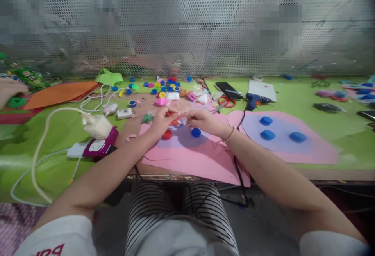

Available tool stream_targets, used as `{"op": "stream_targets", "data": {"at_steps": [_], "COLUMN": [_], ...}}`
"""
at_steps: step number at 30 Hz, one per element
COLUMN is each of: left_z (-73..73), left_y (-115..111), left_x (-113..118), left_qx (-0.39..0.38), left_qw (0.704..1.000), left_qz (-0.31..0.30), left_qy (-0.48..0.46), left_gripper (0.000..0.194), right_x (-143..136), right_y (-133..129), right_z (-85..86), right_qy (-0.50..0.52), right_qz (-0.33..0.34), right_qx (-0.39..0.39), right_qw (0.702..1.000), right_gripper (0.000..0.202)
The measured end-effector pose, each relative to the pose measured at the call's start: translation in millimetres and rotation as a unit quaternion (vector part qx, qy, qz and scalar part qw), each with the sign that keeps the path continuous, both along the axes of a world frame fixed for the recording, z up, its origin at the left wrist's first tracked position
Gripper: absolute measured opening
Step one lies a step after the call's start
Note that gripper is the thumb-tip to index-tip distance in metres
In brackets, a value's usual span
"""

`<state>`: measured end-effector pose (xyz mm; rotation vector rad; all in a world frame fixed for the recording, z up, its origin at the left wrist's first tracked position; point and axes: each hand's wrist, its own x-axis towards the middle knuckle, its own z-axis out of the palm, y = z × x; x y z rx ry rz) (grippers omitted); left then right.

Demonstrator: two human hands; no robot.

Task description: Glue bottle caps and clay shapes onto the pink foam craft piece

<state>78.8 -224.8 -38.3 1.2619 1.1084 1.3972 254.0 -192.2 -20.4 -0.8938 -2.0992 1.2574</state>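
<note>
My left hand (pixel 163 121) and my right hand (pixel 203 121) meet over the pink paper (pixel 190 158), fingers closed. Between them is a small clear plastic packet with something red inside (pixel 175 121); its exact contents are too small to tell. My left fingers grip the packet, and my right fingers pinch close to its right edge, partly hidden. Beneath the hands, a lilac paper shape (pixel 182 140) lies on the pink paper. A red bottle cap (pixel 167 134) and a blue bottle cap (pixel 196 132) rest on it. A green packet (pixel 147 118) lies just left of my left hand.
Right: pink-and-lilac paper (pixel 319 146) with blue caps, a glue gun (pixel 257 100) and its black cord, red-handled scissors (pixel 226 101), a phone (pixel 229 90). Left: plugs and cables around a purple power strip (pixel 101 144). Loose caps (pixel 170 89) lie behind. Another person's hand (pixel 11 90) is far left.
</note>
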Motion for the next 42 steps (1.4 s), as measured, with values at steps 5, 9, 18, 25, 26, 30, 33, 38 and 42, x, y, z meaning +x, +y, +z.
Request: {"op": "stream_targets", "data": {"at_steps": [5,9,18,25,26,30,33,38,42], "left_z": [5.5,5.6,11.8,10.9,10.0,6.1,8.6,20.2,16.9], "left_y": [-6,-9,-13,-12,-10,0,0,-10,-8], "left_x": [2,2,3,4,3,-2,-2,3,4], "left_qx": [0.007,-0.001,0.063,0.047,0.037,0.009,-0.002,-0.101,-0.113], "left_qw": [1.0,0.999,0.988,0.994,0.997,0.998,0.998,0.984,0.985], "left_qz": [-0.016,-0.041,-0.01,-0.016,-0.007,0.044,0.025,-0.076,-0.049], "left_qy": [0.024,0.025,0.143,0.094,0.064,-0.033,-0.055,-0.128,-0.118], "left_gripper": [0.016,0.017,0.012,0.014,0.015,0.018,0.013,0.043,0.031], "right_x": [0,-1,-7,-2,-1,0,-3,-4,0], "right_y": [0,-2,-10,-5,-3,-1,-2,0,1], "right_z": [2.7,3.0,8.2,7.9,7.8,6.8,4.1,0.5,1.6], "right_qy": [-0.001,0.012,0.002,0.027,0.046,0.1,0.104,0.103,0.156], "right_qz": [0.031,0.084,0.133,0.096,0.069,-0.003,-0.01,-0.013,-0.05], "right_qx": [-0.023,-0.032,-0.085,-0.071,-0.054,-0.024,-0.03,-0.007,-0.058], "right_qw": [0.999,0.996,0.987,0.992,0.995,0.995,0.994,0.995,0.985], "right_gripper": [0.02,0.024,0.042,0.03,0.024,0.016,0.017,0.018,0.011]}}
